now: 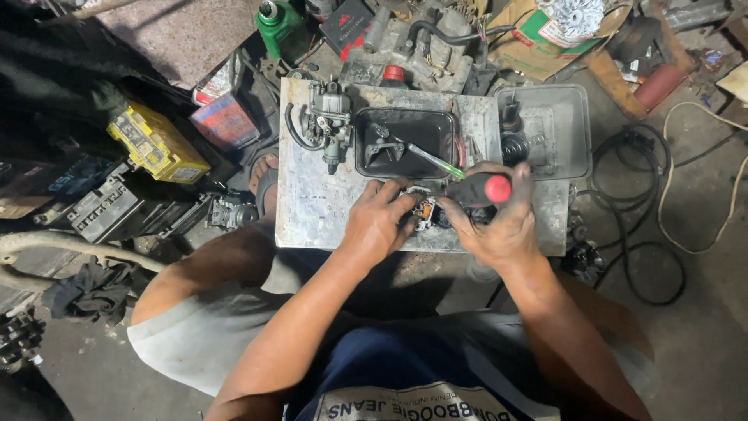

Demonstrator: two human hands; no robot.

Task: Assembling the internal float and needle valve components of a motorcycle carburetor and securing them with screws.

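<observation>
At frame centre, the left hand (pixel 379 222) grips a small metal part (pixel 423 212) on the worn metal slab (pixel 312 210). The right hand (pixel 499 222) is closed around a red-and-black-handled screwdriver (pixel 475 189), just below the black tray (pixel 405 142).

Left hand (pixel 379 221) steadies small metal part (pixel 425 212); right hand (pixel 492 222) grips red-handled screwdriver (pixel 475 188).

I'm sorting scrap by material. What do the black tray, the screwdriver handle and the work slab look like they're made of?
Black tray: glossy, probably plastic, from its soft sheen and rounded rim. Screwdriver handle: smooth black and red plastic or rubber, gripped by the right hand. Work slab: dull, stained grey, likely metal or stone; unclear.
</observation>
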